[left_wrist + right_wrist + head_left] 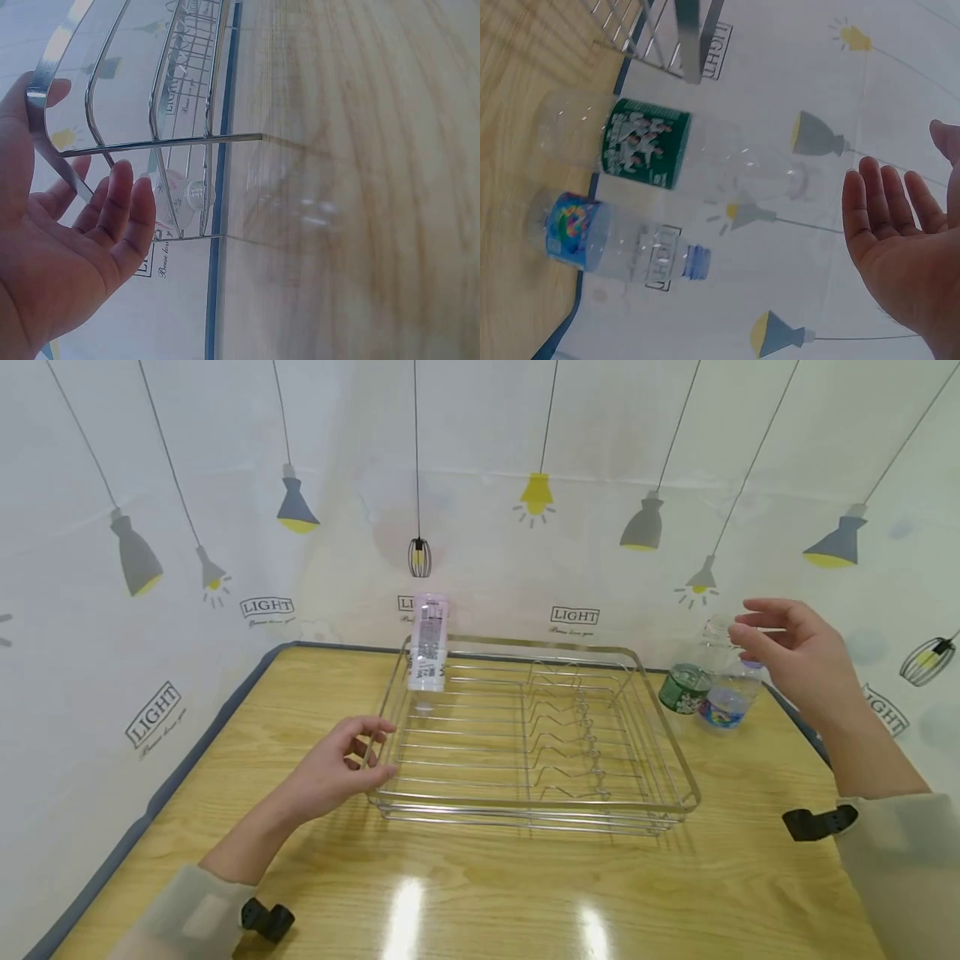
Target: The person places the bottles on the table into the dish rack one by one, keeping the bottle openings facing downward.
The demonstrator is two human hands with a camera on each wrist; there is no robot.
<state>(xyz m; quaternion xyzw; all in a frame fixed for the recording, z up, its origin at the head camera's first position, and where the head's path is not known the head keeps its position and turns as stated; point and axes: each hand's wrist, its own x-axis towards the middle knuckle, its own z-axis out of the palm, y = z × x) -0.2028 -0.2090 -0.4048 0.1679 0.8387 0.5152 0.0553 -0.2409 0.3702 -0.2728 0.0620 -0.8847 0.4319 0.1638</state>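
Observation:
A wire dish rack [525, 802] stands on the wooden table. My left hand [330, 764] is at its left side, thumb and fingers curled around the side rim. The rim band passes between thumb and fingers in the left wrist view. Inside the rack's back left part, a pale pink and white tube [429, 639] stands with its clear cap [196, 195] downward. My right hand [802, 652] is raised at the right with its fingers relaxed, holding nothing. Close by are two clear plastic bottles, one with a green label [646, 142], the other with a blue label [574, 229] and blue cap.
A white cloth backdrop [480, 435] printed with lamps rises behind and beside the table [480, 893]. Both bottles stand upright near the back right edge, to the right of the rack. Wire plate dividers [588, 735] fill the rack's right half.

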